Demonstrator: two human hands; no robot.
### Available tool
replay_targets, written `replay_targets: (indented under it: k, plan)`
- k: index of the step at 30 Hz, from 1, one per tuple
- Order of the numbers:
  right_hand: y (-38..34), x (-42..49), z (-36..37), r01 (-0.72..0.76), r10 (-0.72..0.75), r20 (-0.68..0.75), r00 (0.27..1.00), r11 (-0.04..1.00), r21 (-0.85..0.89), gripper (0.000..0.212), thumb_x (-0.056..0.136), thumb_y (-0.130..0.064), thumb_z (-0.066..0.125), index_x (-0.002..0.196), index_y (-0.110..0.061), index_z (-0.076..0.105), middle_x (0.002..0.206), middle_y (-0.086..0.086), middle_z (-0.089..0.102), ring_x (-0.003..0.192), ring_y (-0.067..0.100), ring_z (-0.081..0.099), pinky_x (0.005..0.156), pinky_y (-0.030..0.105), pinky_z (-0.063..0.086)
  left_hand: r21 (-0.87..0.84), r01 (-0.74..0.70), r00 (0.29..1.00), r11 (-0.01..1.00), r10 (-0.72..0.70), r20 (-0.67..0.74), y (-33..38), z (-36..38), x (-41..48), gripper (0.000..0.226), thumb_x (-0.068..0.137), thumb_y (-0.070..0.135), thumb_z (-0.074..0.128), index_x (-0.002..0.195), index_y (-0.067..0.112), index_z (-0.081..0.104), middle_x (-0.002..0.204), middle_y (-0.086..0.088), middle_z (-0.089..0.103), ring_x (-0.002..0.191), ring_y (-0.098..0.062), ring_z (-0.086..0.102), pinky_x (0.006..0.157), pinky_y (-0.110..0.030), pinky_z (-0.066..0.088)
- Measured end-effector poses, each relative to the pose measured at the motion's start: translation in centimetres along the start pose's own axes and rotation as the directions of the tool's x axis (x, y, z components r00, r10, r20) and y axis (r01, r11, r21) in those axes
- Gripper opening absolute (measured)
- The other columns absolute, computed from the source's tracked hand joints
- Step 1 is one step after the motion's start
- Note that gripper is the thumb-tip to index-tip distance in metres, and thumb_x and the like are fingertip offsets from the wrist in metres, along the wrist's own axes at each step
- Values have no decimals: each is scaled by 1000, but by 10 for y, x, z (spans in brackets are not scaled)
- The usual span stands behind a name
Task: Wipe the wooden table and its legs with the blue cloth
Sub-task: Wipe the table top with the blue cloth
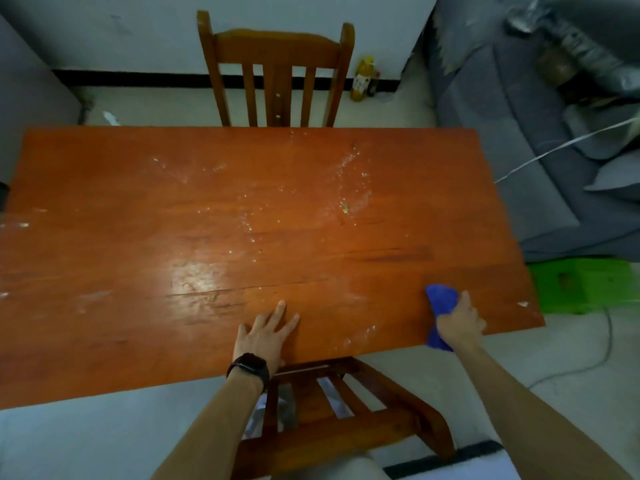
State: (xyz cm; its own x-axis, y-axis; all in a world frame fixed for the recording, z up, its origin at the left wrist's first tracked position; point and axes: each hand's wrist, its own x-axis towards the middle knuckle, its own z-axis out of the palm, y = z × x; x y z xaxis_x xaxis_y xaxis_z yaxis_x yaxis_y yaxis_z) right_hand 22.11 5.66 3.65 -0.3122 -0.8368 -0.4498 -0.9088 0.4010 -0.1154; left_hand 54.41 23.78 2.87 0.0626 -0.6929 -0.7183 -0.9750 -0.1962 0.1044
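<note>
A person stands at the near edge of a reddish wooden table (138,237), both bare forearms reaching forward over it. The left hand (265,336) lies flat on the tabletop with its fingers straight and slightly spread, holding nothing; a black watch (250,367) sits on that wrist. The right hand (459,323) is curled around a bunched blue cloth (440,299), pressing it against the table near the near right corner, with part of the cloth hanging past the table's edge. White powdery specks and smears (349,188) are scattered across the middle and far side of the tabletop. A wooden chair (277,64) stands at the far side, and another chair (346,427) is pushed in just below the person's arms. A green stool (585,285) sits beside the table's right end.
</note>
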Motion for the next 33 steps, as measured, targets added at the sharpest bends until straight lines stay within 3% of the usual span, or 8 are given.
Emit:
replay_targets:
  k: [5,10,18,21,25,28,31,33]
  plan:
    - [-19,-29,37,65,-45,82,996,962,-266,66,89,-15,56,142,-4,19,139,22,27,119,47,39,102,50,35,21,-14,1000,1000,14,21,-5,-1,4,99,90,39,68,152,47,-8,162,8,-23,148,-27,8,112,-54,30]
    - [-44,-61,67,417,-346,245,905,834,-361,73,92,-27,58,142,1,14,138,22,26,120,38,42,98,44,40,50,17,999,999,-18,26,-3,1,6,102,89,43,67,150,51,-14,160,11,-27,147,-25,7,111,-52,32]
    - [-36,-15,25,263,-350,180,919,887,380,45,79,-15,54,123,-7,44,121,11,49,104,28,58,86,41,51,38,60,997,997,-61,43,3,-1,5,102,89,42,68,148,53,-15,160,13,-28,148,-24,6,112,-53,31]
    - [-13,20,0,253,-249,-43,967,952,170,66,90,-15,57,148,-12,26,133,23,43,106,42,56,90,49,48,38,84,995,996,-86,49,7,-3,5,102,89,41,68,149,53,-14,160,14,-27,149,-24,5,113,-54,30]
    - [-10,2,27,279,-283,-9,959,950,-142,68,98,-19,46,156,-18,10,140,27,32,108,43,48,93,46,42,41,124,991,991,-126,47,15,-2,3,103,89,37,69,149,53,-13,161,13,-26,150,-24,3,114,-54,29]
    - [-45,-40,58,506,-485,155,861,848,-157,69,99,-16,43,156,-21,5,146,21,26,115,35,45,93,40,47,33,144,986,989,-146,75,15,-3,3,105,89,35,69,149,52,-15,160,13,-27,150,-24,1,114,-56,27]
    - [-70,-69,63,727,-706,318,633,684,70,68,99,-17,45,157,-27,10,143,12,31,113,26,47,94,35,46,23,161,984,987,-163,78,20,-2,4,106,89,34,70,149,51,-16,160,12,-27,150,-24,-1,114,-58,27]
    - [-74,-61,42,699,-723,184,666,691,184,69,99,-19,48,157,-28,12,139,8,35,107,20,51,90,30,45,18,178,982,984,-179,68,25,-3,3,106,89,31,70,150,50,-15,160,11,-27,150,-23,-2,114,-58,26]
